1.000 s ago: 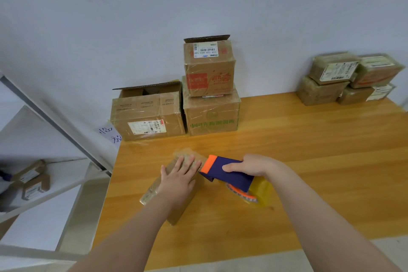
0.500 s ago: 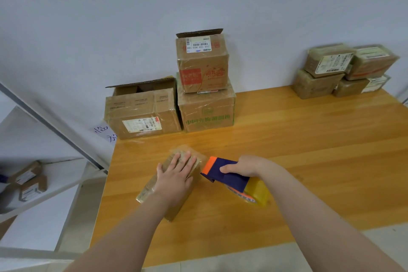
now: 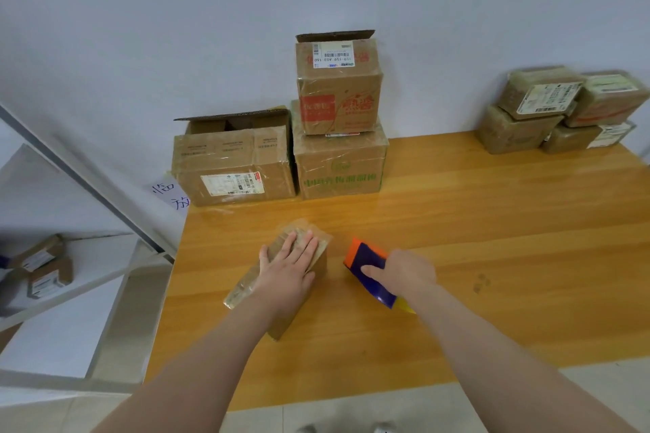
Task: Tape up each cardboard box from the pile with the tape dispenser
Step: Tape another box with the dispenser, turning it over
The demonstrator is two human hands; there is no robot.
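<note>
All fingers (image 3: 309, 245) of the left hand (image 3: 286, 274) lie straight, flat on the small tape-wrapped brown cardboard box (image 3: 246, 285) near the wooden desk's (image 3: 492, 257) left edge. Just right, apart from it, the right hand (image 3: 404, 276) grips the blue-and-orange plastic tape dispenser (image 3: 365, 257). 3 larger brown cardboard boxes (image 3: 337, 165) stand at the rear left corner.
</note>
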